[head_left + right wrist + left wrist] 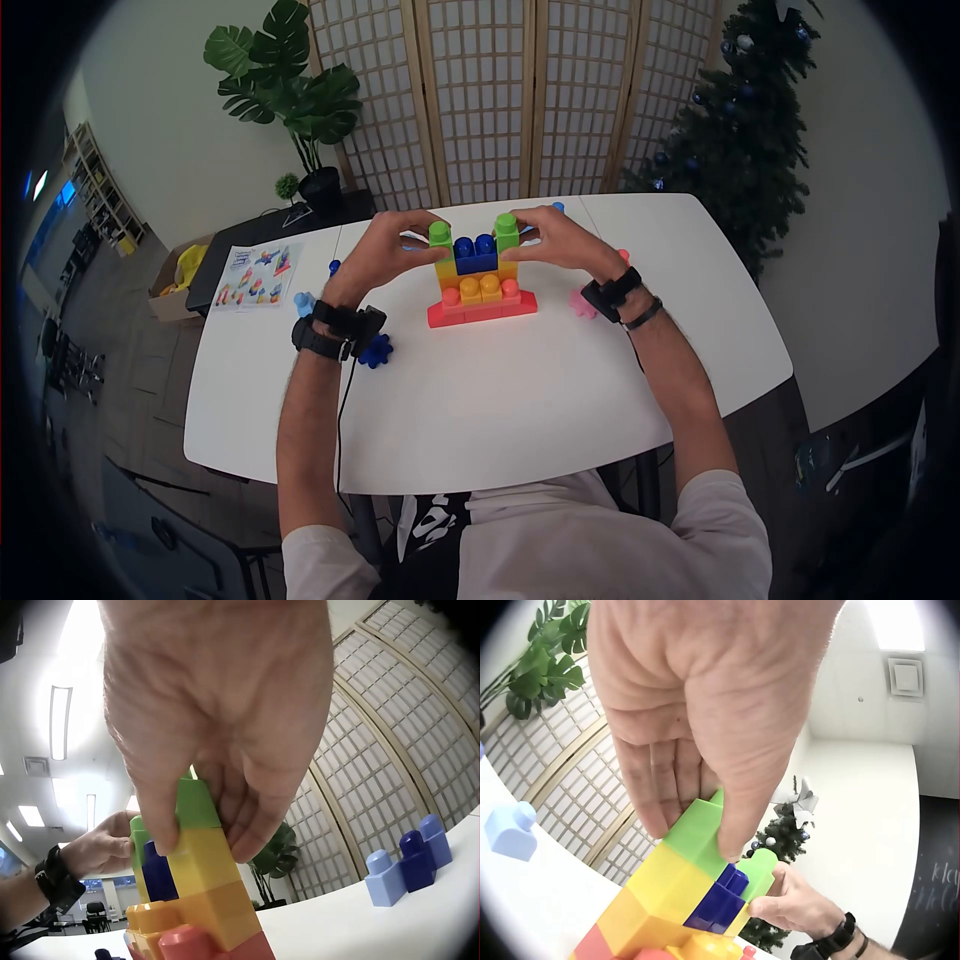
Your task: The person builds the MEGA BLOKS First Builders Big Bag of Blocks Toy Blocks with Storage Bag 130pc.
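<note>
A toy-brick structure stands upright on the white table (440,420). Its red base (482,314) carries orange and yellow bricks, with a dark blue brick (476,262) in the middle and a green brick atop each side. My left hand (388,250) pinches the left green brick (694,832), thumb on the near face and fingers behind. On the other side, my right hand (562,240) pinches the right green brick (196,804), its fingertips reaching down to the yellow brick (202,855) beneath. The fingers partly cover both green bricks.
A dark blue gear-shaped piece (376,351) lies left of the structure, a pink one (582,304) to the right. Light blue bricks (385,880) and a dark blue brick (416,860) stand farther back. A picture sheet (255,277) lies at the table's left.
</note>
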Demonstrator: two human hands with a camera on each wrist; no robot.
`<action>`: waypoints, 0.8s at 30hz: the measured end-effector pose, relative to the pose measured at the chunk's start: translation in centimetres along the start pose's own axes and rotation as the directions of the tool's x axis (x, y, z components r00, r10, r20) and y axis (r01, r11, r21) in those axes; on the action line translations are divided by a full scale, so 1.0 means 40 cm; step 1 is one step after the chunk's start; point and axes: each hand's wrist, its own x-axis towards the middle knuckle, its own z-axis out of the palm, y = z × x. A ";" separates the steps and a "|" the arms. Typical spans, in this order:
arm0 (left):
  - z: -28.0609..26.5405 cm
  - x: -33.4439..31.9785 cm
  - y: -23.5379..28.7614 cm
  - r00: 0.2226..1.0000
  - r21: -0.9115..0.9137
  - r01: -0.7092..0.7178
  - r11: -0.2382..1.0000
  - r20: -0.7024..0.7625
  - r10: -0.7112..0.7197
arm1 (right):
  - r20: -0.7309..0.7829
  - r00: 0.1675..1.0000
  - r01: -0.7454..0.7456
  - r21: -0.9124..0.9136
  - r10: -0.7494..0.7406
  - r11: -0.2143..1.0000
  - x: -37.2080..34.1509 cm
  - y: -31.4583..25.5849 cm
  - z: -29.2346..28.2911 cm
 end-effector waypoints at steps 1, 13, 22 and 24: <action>0.000 0.002 0.002 1.000 0.024 -0.003 1.000 0.001 0.003 | 0.010 1.000 -0.007 -0.015 0.007 1.000 0.001 -0.001 -0.004; -0.002 0.017 -0.003 1.000 0.150 -0.015 0.989 0.009 0.013 | 0.083 0.996 -0.022 -0.102 0.030 0.995 0.024 -0.031 -0.028; 0.018 0.020 -0.009 0.998 0.141 0.021 0.990 0.059 -0.030 | 0.076 0.996 -0.047 -0.064 0.052 0.997 0.024 -0.029 -0.022; 0.029 0.021 -0.023 0.997 0.139 0.024 0.990 0.063 -0.033 | 0.077 0.995 -0.051 -0.066 0.056 0.997 0.024 -0.026 -0.022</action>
